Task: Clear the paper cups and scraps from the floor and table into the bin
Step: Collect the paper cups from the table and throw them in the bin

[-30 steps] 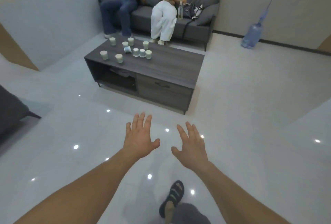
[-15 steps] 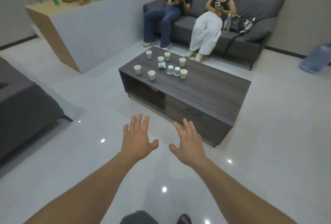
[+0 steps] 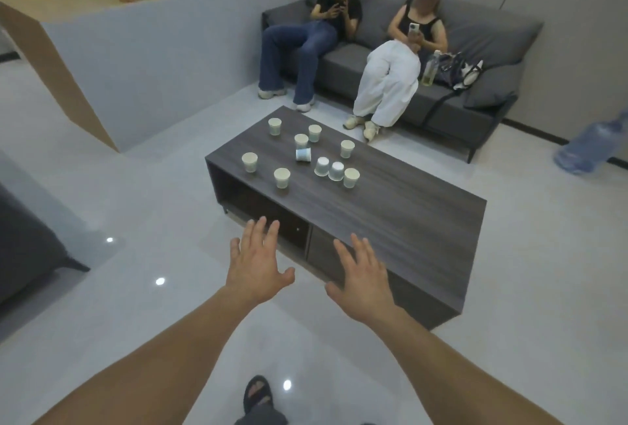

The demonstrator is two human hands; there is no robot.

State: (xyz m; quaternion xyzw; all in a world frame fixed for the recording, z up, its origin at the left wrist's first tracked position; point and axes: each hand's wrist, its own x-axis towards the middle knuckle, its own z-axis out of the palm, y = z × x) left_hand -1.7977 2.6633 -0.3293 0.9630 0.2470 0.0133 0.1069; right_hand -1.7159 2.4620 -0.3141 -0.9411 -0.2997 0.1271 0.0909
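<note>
With left hand (image 3: 256, 268) and right hand (image 3: 365, 283) spread and empty, reach over coffee table (image 3: 390, 220); nest upright paper cups (image 3: 282, 178).

Sofa (image 3: 492, 34) w/ bag (image 3: 453, 71) (dark); water jug (image 3: 591, 147).

Counting ten paper cups (image 3: 282, 177) on one coffee table (image 3: 407, 220): seven are standing upright, two upside-down cups (image 3: 322, 166) are sitting together, and one tipped cup (image 3: 303, 155) is lying on its side. Two people (image 3: 334, 17) are sitting on one grey sofa (image 3: 482, 37). One bottle (image 3: 431, 68) and one bag (image 3: 453, 69) are resting there. One water jug (image 3: 591, 147) is standing at the wall. I am holding out two hands: left hand (image 3: 256, 268), right hand (image 3: 365, 283).
</note>
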